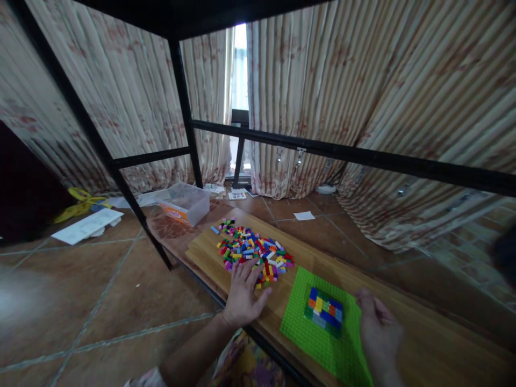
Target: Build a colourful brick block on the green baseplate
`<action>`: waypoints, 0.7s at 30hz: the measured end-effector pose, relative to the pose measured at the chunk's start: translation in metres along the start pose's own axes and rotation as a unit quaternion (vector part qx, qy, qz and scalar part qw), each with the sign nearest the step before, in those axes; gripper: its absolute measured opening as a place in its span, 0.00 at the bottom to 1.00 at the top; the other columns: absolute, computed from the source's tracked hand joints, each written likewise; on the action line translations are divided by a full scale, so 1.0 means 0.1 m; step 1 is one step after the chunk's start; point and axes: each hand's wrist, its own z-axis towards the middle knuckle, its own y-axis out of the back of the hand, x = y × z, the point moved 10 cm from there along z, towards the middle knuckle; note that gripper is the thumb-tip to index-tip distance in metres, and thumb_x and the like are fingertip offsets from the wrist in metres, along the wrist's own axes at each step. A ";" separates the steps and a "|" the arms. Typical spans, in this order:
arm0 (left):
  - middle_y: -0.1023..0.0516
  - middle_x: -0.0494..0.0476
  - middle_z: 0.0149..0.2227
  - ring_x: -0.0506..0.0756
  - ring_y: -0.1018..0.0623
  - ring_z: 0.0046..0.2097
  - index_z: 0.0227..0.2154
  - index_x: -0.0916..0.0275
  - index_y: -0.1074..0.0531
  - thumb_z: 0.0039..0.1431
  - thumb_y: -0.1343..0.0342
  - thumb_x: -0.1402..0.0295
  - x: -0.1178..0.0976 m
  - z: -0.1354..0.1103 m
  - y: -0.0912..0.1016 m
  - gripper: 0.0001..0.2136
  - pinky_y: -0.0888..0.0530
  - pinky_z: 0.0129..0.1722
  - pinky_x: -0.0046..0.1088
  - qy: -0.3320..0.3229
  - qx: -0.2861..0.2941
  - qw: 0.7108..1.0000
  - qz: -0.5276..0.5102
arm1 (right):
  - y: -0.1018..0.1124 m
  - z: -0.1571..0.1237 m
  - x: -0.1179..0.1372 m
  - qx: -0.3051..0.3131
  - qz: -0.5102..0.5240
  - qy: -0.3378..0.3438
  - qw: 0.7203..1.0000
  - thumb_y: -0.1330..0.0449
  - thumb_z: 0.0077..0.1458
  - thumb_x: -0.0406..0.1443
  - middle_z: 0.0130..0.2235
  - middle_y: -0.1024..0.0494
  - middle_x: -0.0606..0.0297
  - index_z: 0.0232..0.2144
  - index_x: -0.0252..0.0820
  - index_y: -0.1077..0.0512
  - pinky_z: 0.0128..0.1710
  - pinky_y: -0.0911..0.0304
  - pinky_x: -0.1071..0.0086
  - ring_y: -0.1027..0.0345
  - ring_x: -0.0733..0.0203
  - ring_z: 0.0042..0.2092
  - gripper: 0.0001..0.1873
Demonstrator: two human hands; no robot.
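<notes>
The left grip (pixel 243 299) is spread wide, its fingertips at the near edge of a heap of small toy bricks (pixel 250 248) just beyond it, with nothing visibly held. The right grip (pixel 378 327) is curled narrow at the right edge of the green plate (pixel 296 314) — blur hides whether it pinches that edge or a brick. Between the two grips, nearer the right, a patch of joined bricks (pixel 323 310) sits on the plate. Loose bricks should be light, stiff and hard to break, though smooth and small enough to slip; a fingertip pinch on two opposite sides looks best, leaving studs and underside free. The plate looks thin and light, perhaps bending a little — it is best steadied by its bare rim, beside the right grip, flat against the tabletop (pixel 437 336).
</notes>
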 end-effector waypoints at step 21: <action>0.47 0.64 0.68 0.65 0.49 0.69 0.65 0.60 0.47 0.60 0.49 0.54 -1.17 -0.11 -1.38 0.32 0.45 0.65 0.53 -0.112 0.249 0.958 -0.089 | 0.03 -0.63 -0.15 0.024 -0.214 0.204 0.955 0.56 0.62 0.50 0.41 0.24 0.49 0.36 0.37 0.25 0.47 0.37 0.55 0.32 0.49 0.43 0.27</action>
